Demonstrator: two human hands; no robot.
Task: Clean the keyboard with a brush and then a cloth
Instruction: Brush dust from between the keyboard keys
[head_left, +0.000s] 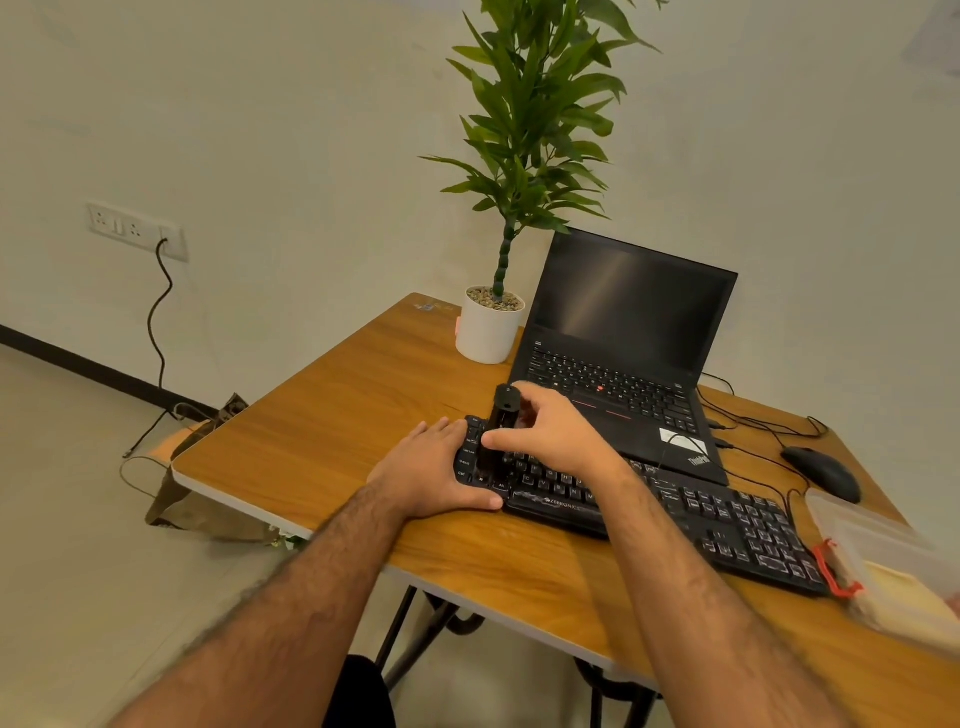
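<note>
A black keyboard lies slantwise on the wooden table, in front of an open laptop. My right hand is shut on a black brush that stands upright, its lower end on the keys at the keyboard's left end. My left hand lies flat over the keyboard's left edge, thumb along the front rim, holding it down. The brush's bristles are hidden among the keys and my fingers. A yellowish cloth shows inside a clear box at the right.
A black laptop stands open behind the keyboard, beside a potted plant in a white pot. A black mouse and cables lie at the right. The clear plastic box with a red clip sits at the table's right edge.
</note>
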